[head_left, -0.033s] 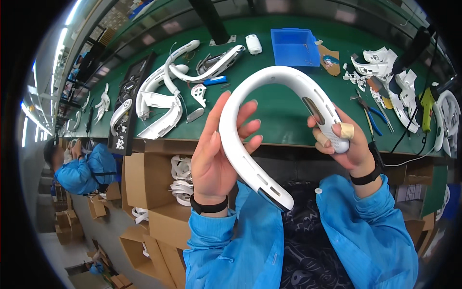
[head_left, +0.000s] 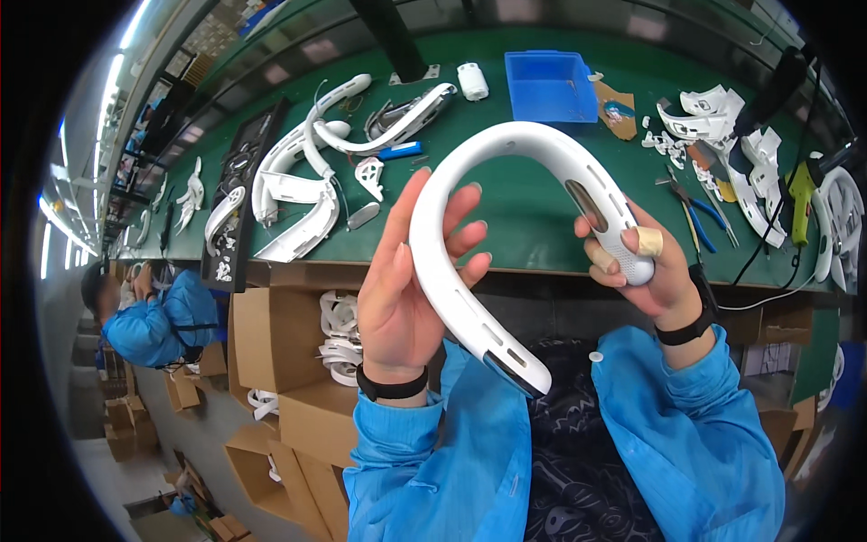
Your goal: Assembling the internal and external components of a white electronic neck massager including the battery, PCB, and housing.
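A white U-shaped neck fan (head_left: 440, 257) is held up in front of me, one end pointing down toward my lap. My left hand (head_left: 393, 303) cradles the left side of its curve, with loosely bent fingertips showing inside the loop. At the other end, my right hand (head_left: 673, 271) grips the perforated tip between thumb and fingers. Tan tape or bandage wraps some of the right fingers. Slots and a shiny oval panel mark the fan's inner face near that grip. A dark glossy strip runs along its lower end.
On the green bench (head_left: 470, 199) lie several white fan shells (head_left: 298, 226), a blue tray (head_left: 551, 86), a white bottle-like piece (head_left: 471, 81), blue-handled pliers (head_left: 700, 212) and a yellow-green tool (head_left: 800, 200). Cardboard boxes (head_left: 316, 420) stand below. Another person (head_left: 167, 312) works at left.
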Demonstrator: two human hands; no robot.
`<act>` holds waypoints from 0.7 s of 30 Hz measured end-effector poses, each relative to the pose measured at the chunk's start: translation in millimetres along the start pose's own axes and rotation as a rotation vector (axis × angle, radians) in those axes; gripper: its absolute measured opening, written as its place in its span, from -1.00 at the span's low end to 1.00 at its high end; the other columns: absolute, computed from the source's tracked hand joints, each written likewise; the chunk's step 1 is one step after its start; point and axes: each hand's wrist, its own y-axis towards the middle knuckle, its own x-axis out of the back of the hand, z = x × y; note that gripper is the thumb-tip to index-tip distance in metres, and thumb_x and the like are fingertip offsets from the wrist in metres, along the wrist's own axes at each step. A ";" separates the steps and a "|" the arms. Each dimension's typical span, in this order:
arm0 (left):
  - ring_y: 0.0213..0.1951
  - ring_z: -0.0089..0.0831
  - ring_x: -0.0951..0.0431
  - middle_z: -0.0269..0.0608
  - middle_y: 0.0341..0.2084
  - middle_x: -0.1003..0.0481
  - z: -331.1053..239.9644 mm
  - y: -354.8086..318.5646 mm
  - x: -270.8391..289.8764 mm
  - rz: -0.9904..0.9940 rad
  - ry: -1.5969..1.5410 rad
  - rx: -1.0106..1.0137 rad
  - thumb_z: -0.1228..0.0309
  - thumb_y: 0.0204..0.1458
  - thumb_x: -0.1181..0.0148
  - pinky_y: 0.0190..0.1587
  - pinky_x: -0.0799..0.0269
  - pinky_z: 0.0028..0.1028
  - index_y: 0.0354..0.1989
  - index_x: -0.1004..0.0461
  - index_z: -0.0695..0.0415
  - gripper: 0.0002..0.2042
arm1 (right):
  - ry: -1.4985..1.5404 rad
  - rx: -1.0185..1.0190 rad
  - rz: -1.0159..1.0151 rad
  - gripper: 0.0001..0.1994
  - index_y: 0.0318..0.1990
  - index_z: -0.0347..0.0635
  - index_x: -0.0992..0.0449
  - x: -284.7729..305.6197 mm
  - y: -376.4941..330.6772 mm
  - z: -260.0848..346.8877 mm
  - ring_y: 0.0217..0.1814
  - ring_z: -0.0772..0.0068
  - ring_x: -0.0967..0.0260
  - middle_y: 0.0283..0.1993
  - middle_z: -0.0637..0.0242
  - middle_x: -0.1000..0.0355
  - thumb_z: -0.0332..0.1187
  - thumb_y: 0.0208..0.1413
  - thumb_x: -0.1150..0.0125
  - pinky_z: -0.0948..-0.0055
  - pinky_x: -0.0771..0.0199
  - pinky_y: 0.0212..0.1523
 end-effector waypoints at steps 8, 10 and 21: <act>0.26 -0.21 -0.45 0.16 0.40 -0.18 12.2 21.0 -1.0 0.023 -0.133 -0.057 0.19 0.40 0.03 0.26 -0.51 -0.21 0.55 0.10 0.10 -0.36 | 0.306 -0.107 -0.034 -0.37 0.44 -0.27 -0.13 25.6 12.3 -19.7 -0.39 0.55 -0.24 0.06 0.07 -0.44 -0.30 0.25 -0.12 0.58 -0.28 -0.48; 0.27 -0.19 -0.44 0.15 0.39 -0.19 12.4 23.9 -5.2 0.005 -0.103 -0.074 0.17 0.39 0.03 0.29 -0.48 -0.16 0.55 0.10 0.09 -0.35 | 0.248 -0.174 -0.039 -0.38 0.42 -0.29 -0.15 23.8 13.8 -16.7 -0.35 0.51 -0.37 0.07 0.06 -0.46 -0.25 0.28 -0.11 0.55 -0.39 -0.49; 0.52 0.21 0.13 0.48 0.47 0.15 -1.8 52.0 -61.4 0.133 -0.133 0.034 -0.24 0.31 0.18 0.46 0.01 0.21 0.53 0.29 0.33 -0.06 | -0.231 -0.241 -0.196 -0.52 0.32 -0.33 -0.26 -2.7 16.5 -19.4 0.05 0.39 -0.53 0.12 0.12 -0.46 -0.29 0.34 -0.13 0.45 -0.61 -0.01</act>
